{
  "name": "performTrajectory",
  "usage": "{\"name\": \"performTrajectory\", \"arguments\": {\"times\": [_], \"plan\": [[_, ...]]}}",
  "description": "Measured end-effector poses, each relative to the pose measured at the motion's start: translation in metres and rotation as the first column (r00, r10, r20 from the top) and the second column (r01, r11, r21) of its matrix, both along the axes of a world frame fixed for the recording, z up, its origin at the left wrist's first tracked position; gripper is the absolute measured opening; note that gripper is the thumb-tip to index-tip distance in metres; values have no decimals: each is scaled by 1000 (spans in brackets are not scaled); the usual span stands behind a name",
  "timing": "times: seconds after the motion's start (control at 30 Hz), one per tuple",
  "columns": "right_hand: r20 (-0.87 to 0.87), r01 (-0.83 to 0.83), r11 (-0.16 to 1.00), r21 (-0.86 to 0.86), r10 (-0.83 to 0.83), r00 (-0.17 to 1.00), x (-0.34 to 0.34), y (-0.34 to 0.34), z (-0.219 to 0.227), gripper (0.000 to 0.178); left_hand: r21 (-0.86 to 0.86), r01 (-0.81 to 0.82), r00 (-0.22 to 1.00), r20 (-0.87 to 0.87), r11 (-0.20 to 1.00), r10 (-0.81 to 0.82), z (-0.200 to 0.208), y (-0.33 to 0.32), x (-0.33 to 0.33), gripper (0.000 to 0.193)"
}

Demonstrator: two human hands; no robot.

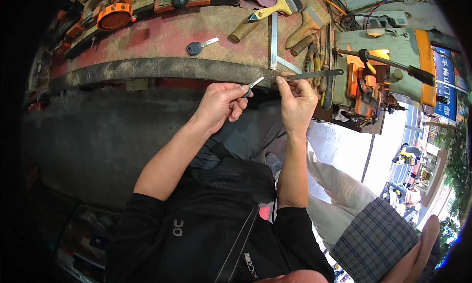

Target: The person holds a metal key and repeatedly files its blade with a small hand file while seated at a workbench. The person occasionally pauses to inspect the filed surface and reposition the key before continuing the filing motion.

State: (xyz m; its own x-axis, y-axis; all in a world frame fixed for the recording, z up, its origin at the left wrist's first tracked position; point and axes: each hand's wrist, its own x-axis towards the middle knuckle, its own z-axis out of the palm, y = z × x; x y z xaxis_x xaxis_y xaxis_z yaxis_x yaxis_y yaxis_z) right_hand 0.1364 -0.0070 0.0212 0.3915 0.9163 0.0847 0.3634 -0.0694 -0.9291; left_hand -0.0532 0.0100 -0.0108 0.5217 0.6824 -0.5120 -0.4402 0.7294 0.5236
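Note:
My left hand (221, 102) is closed, pinching a key (256, 82) by its dark head between thumb and fingers. Its bare metal blade points up and to the right, just over the bench's front edge. To the right of it, my right hand (298, 102) grips one end of a hacksaw blade (318, 74), a thin dark strip with a hole at its free end. That strip reaches out rightward past my fingers. A gap separates the two hands. On the bench lies another key (195, 47) with a dark blue head, its blade aimed right.
The dusty red workbench (147, 42) has a dark padded front edge (162, 69). Brushes (280, 6), a metal square (274, 42) and several hand tools lie ahead of my right hand. A key-cutting machine (373, 71) stands at right. A person in plaid shorts (376, 234) is close by, lower right.

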Motion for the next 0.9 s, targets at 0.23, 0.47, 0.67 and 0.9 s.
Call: {"name": "performTrajectory", "arguments": {"times": [0.23, 0.47, 0.67, 0.9], "plan": [[-121, -161, 987, 5, 161, 980, -19, -4, -9, 11, -34, 30, 999, 25, 999, -30, 0, 5, -3, 22], [31, -28, 999, 15, 27, 999, -14, 15, 7, 4, -65, 35, 999, 35, 997, -33, 1, 5, -4, 21], [-7, -79, 996, -44, 79, 997, -13, 16, 8, 7, -75, 22, 998, 57, 997, -18, 1, 4, -5, 23], [1, -62, 997, -38, 62, 998, -7, 16, 6, 8, -24, -3, 1000, 0, 1000, 3, 0, 2, -1, 25]]}}
